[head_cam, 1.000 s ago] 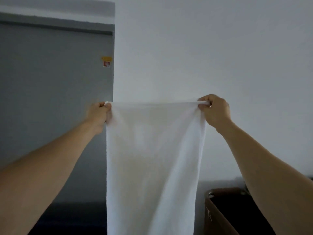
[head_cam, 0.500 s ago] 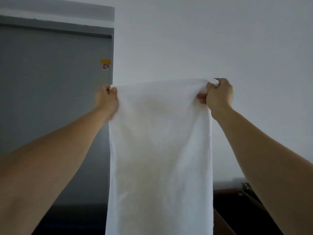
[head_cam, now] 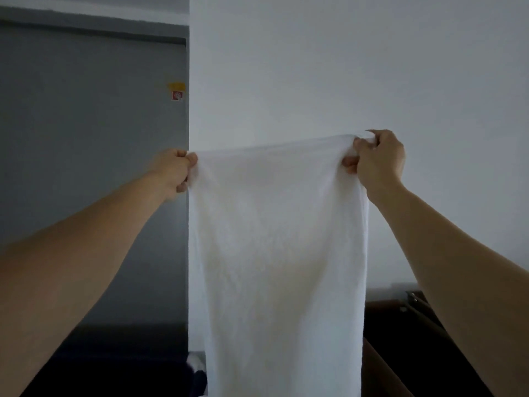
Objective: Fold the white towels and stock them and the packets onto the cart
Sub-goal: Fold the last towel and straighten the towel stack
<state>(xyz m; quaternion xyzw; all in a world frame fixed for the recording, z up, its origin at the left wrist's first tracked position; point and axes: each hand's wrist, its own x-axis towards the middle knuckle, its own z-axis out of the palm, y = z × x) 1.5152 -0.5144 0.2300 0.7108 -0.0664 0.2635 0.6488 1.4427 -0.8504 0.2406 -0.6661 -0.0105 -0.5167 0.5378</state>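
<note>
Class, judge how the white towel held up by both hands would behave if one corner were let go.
Probably floppy: the towel hangs limp between the left hand and right hand. Likely light, since pinching fingers alone hold it.

Dim room — plain white wall (head_cam: 343,67), grey door (head_cam: 86,138) with small sticker (head_cam: 177,91) at left.

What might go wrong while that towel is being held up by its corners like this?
The white towel hangs from pinches at its two top corners only, by the left hand and the right hand; if either corner slips, it would likely drop sideways. Its lower end runs out of view near something white below, so it may drag there. The right corner sits higher, so a fold started now could come out skewed.
</note>
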